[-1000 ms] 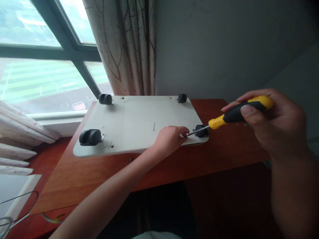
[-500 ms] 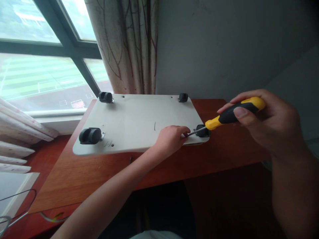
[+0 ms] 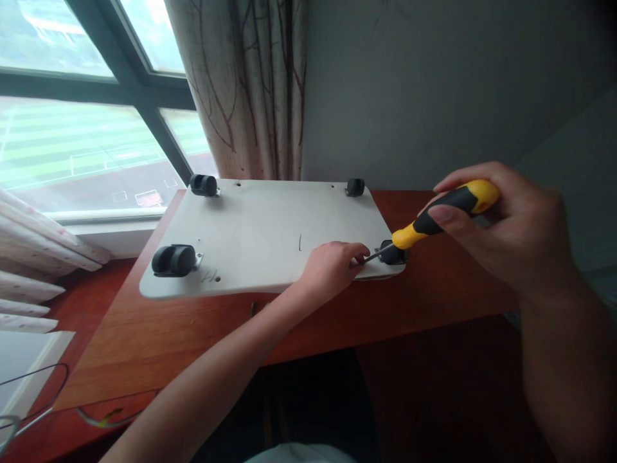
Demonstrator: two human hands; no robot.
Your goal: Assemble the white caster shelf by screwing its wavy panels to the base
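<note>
A pale board (image 3: 260, 231) lies flat on the reddish wooden table (image 3: 193, 334), with black caster wheels at its corners. My right hand (image 3: 501, 231) is closed round the yellow and black handle of a screwdriver (image 3: 434, 218). Its thin tip reaches down to the mount of the near right caster (image 3: 393, 253). My left hand (image 3: 332, 267) rests on the board beside that caster, fingers curled and pinched at the screwdriver tip. What they pinch is too small to make out.
Other casters sit at the near left (image 3: 172, 260), far left (image 3: 203, 184) and far right (image 3: 355, 187) corners. A patterned curtain (image 3: 250, 90) and a window (image 3: 72, 128) stand behind the table. A grey wall rises behind the table. A bent wire (image 3: 29, 392) lies low at the left.
My right hand and the screwdriver handle have shifted a little left and upward, steepening the tool. The tip stays at the near right caster. My left hand has barely moved.
</note>
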